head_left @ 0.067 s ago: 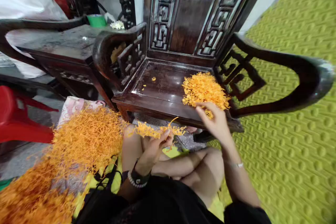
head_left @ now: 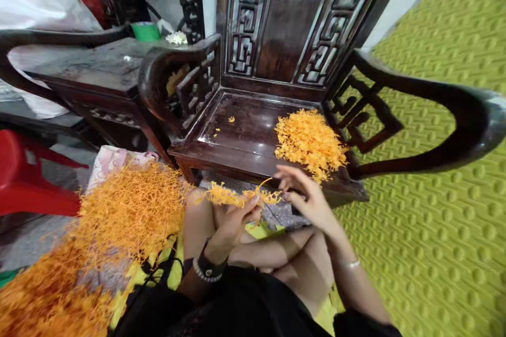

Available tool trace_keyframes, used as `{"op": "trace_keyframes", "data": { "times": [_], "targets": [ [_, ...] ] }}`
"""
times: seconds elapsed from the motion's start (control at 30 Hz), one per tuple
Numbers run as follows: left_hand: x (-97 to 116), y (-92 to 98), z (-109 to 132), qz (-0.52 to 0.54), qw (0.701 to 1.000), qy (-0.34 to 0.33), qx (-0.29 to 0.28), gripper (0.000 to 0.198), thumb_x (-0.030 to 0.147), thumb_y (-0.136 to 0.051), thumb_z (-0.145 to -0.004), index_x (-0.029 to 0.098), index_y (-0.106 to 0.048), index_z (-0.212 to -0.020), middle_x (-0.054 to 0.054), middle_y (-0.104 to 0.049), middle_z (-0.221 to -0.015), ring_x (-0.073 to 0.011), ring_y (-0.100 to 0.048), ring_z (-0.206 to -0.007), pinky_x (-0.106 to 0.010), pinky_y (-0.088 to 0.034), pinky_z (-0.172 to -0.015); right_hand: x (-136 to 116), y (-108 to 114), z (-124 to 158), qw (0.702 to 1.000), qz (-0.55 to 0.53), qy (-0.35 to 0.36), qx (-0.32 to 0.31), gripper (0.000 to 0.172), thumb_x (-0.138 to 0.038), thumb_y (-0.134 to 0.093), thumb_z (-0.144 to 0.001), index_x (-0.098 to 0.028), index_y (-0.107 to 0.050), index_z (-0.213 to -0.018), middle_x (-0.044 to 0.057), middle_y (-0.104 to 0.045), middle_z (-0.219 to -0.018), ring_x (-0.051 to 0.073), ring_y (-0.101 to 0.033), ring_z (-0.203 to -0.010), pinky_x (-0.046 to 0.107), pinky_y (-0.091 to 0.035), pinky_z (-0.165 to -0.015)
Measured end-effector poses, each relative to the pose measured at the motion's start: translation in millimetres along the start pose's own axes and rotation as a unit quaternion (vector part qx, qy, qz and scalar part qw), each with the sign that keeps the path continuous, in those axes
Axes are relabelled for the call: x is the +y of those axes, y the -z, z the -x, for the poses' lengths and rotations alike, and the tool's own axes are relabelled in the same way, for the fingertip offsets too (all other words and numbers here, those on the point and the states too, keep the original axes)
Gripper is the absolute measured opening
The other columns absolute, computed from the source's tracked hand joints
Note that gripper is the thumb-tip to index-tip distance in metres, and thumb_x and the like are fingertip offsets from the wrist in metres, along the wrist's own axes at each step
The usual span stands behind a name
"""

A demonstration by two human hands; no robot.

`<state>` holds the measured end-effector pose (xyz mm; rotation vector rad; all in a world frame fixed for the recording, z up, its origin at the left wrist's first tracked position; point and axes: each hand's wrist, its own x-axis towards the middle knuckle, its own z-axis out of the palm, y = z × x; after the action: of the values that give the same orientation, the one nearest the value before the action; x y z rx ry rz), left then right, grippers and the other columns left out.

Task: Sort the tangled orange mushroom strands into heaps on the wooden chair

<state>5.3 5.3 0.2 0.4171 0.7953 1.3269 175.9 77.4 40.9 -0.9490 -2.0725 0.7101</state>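
Observation:
My left hand (head_left: 234, 222) is closed on a bunch of orange strands (head_left: 237, 197), held above my knees in front of the chair. My right hand (head_left: 306, 197) hovers just right of that bunch, fingers spread and empty, at the chair's front edge. A small pile of short orange pieces (head_left: 309, 139) lies on the right side of the dark carved chair seat (head_left: 245, 126). A large heap of long orange strands (head_left: 118, 221) spreads over the floor to my left.
The chair's curved armrests (head_left: 427, 95) flank the seat. A dark side table (head_left: 90, 66) with a green cup (head_left: 145, 30) stands at the left, a red plastic stool (head_left: 23, 179) beyond it. Green textured matting (head_left: 435, 231) covers the floor on the right.
My right hand has drawn back from the pile on the seat toward the bunch in my left hand. The left hand has barely moved.

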Motion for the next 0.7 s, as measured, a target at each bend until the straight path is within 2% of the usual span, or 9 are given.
{"op": "trace_keyframes", "data": {
  "times": [0.07,0.13,0.2,0.27,0.37,0.47,0.57,0.63,0.7],
  "targets": [
    [-2.9,-3.1,-4.9,-0.01,1.0,0.005,0.017,0.034,0.044,-0.083,-0.057,0.015,-0.063,-0.059,0.002,-0.055,-0.057,-0.0081,-0.045,-0.054,-0.023,-0.038,-0.056,-9.9,-21.7,11.5,0.998,-0.04,0.016,-0.04,0.06,-0.057,-0.057,-0.085,-0.02,-0.049,-0.131,0.01,-0.063,-0.11,0.019,-0.061,-0.088,0.032,-0.051,-0.077],
    [-5.9,-3.9,-9.1,-0.019,0.999,0.001,0.034,0.031,0.041,-0.083,-0.056,0.017,-0.065,-0.063,0.001,-0.059,-0.061,-0.0103,-0.048,-0.058,-0.024,-0.04,-0.059,-13.7,-38.9,17.9,0.999,-0.031,0.013,-0.013,0.042,-0.05,-0.055,-0.089,-0.019,-0.056,-0.118,0.008,-0.064,-0.101,0.019,-0.061,-0.087,0.03,-0.05,-0.075],
    [-8.1,-2.9,-12.1,-0.026,0.999,-0.006,0.046,0.03,0.039,-0.084,-0.055,0.017,-0.064,-0.064,0.003,-0.056,-0.058,-0.0099,-0.046,-0.056,-0.024,-0.038,-0.056,-12.5,-51.1,20.9,1.0,-0.021,0.004,0.017,0.024,-0.04,-0.047,-0.095,-0.019,-0.06,-0.094,0.004,-0.061,-0.079,0.015,-0.058,-0.071,0.026,-0.047,-0.064],
    [-9.4,-1.4,-13.7,-0.029,0.998,-0.012,0.048,0.031,0.039,-0.083,-0.056,0.017,-0.062,-0.062,0.004,-0.051,-0.055,-0.008,-0.04,-0.052,-0.023,-0.033,-0.051,-9.1,-59.8,23.0,0.999,-0.026,0.0,0.041,0.027,-0.036,-0.044,-0.096,-0.019,-0.056,-0.078,0.0,-0.053,-0.063,0.012,-0.05,-0.056,0.024,-0.041,-0.054],
    [-11.7,-0.6,-13.2,-0.029,0.999,-0.014,0.039,0.036,0.043,-0.083,-0.056,0.016,-0.059,-0.058,0.004,-0.048,-0.053,-0.0062,-0.034,-0.049,-0.022,-0.027,-0.047,-5.7,-69.8,27.1,0.992,-0.077,-0.024,0.093,0.028,-0.037,-0.046,-0.095,-0.019,-0.055,-0.075,-0.001,-0.053,-0.062,0.011,-0.047,-0.054,0.024,-0.038,-0.052],
    [-14.9,-1.1,-10.3,-0.031,0.998,-0.014,0.044,0.037,0.043,-0.084,-0.055,0.015,-0.06,-0.06,0.003,-0.051,-0.056,-0.0068,-0.04,-0.052,-0.022,-0.033,-0.052,-6.1,-75.9,30.2,0.964,-0.18,-0.099,0.171,0.03,-0.045,-0.048,-0.092,-0.019,-0.057,-0.081,0.0,-0.054,-0.064,0.011,-0.046,-0.052,0.023,-0.036,-0.047],
    [-12.7,-1.5,-6.3,-0.061,0.995,-0.029,0.07,0.031,0.039,-0.083,-0.06,0.016,-0.062,-0.063,0.001,-0.057,-0.061,-0.0101,-0.048,-0.059,-0.024,-0.039,-0.06,-8.4,-73.6,30.5,0.929,-0.243,-0.153,0.234,0.034,-0.052,-0.049,-0.09,-0.019,-0.057,-0.084,-0.003,-0.046,-0.059,0.009,-0.035,-0.045,0.022,-0.028,-0.042],
    [-6.6,-1.2,-3.0,-0.109,0.991,-0.05,0.066,0.026,0.035,-0.083,-0.061,0.017,-0.065,-0.065,-0.001,-0.061,-0.066,-0.0133,-0.053,-0.065,-0.027,-0.043,-0.066,-10.9,-68.2,30.6,0.94,-0.212,-0.148,0.221,0.033,-0.051,-0.05,-0.09,-0.019,-0.058,-0.083,-0.003,-0.044,-0.059,0.009,-0.033,-0.046,0.022,-0.027,-0.042],
    [0.8,0.5,0.9,-0.176,0.982,-0.055,0.037,0.024,0.032,-0.084,-0.06,0.017,-0.066,-0.066,-0.003,-0.063,-0.068,-0.016,-0.056,-0.068,-0.029,-0.044,-0.069,-13.9,-62.3,31.9,0.966,-0.156,-0.125,0.166,0.034,-0.049,-0.049,-0.091,-0.019,-0.056,-0.077,-0.002,-0.044,-0.059,0.009,-0.035,-0.048,0.023,-0.029,-0.045]
  ]
}}
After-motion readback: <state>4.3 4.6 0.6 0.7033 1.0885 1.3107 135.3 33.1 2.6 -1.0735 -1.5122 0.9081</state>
